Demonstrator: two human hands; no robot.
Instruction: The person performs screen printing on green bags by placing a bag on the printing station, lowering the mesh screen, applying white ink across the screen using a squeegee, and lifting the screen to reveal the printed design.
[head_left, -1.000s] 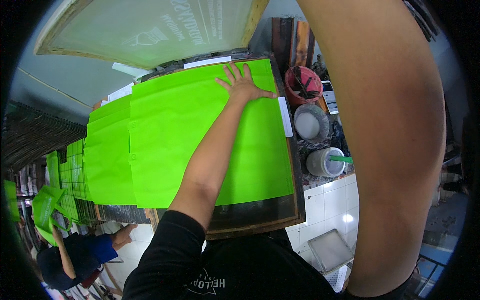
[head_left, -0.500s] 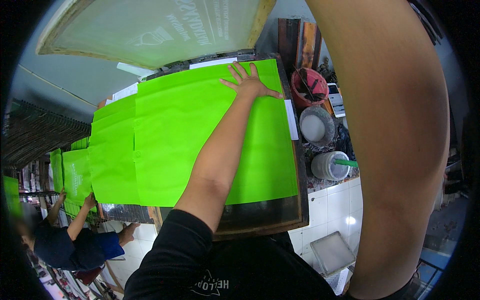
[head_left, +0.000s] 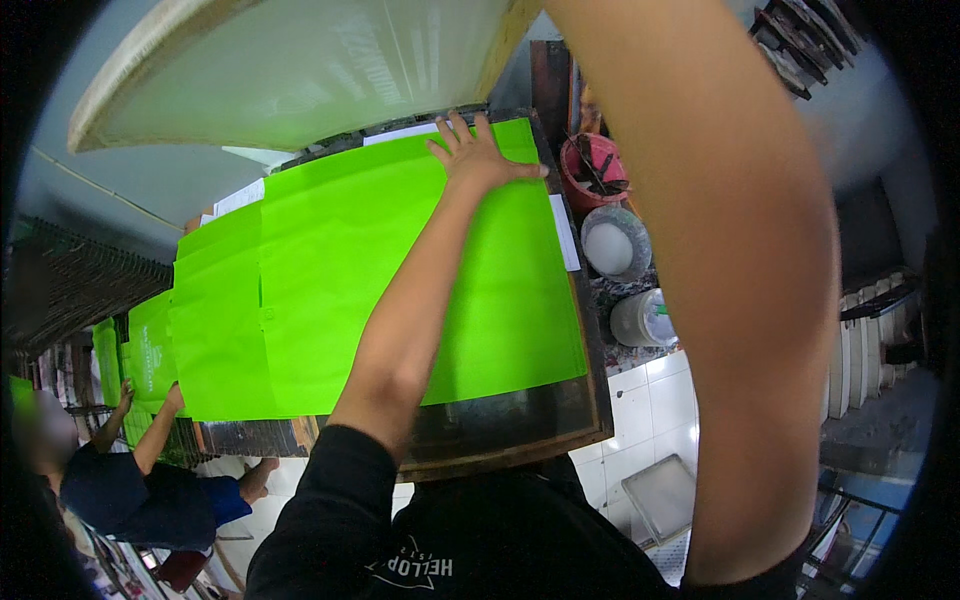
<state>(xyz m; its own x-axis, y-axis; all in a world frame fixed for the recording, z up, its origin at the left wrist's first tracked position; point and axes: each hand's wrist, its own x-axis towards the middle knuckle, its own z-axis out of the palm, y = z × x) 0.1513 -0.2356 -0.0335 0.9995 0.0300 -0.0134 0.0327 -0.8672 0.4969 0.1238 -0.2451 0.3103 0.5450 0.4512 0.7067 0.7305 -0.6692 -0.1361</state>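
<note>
A bright green fabric sheet (head_left: 350,270), perhaps a flat bag, lies on the dark wood-edged table (head_left: 510,430), overlapping more green pieces to its left. My left hand (head_left: 475,162) is pressed flat on its far right corner, fingers spread, the thumb reaching the right edge. White paper strips (head_left: 565,233) show at the sheet's far and right edges. Above the far side, a printing screen (head_left: 300,85) with a pale wooden frame stands raised and tilted. My right arm (head_left: 740,280) stretches up past the top edge of the view, so that hand is hidden.
Right of the table are a pink bucket (head_left: 572,192) with tools, a bowl of white paste (head_left: 612,250) and a white tub (head_left: 635,322). A shallow tray (head_left: 660,497) rests on the tiled floor. At left, another person (head_left: 135,490) handles green pieces by a dark rack (head_left: 80,280).
The view has shifted a little, with the table contents now slightly further left. My left hand stays spread on the corner. My raised right arm has moved left in view.
</note>
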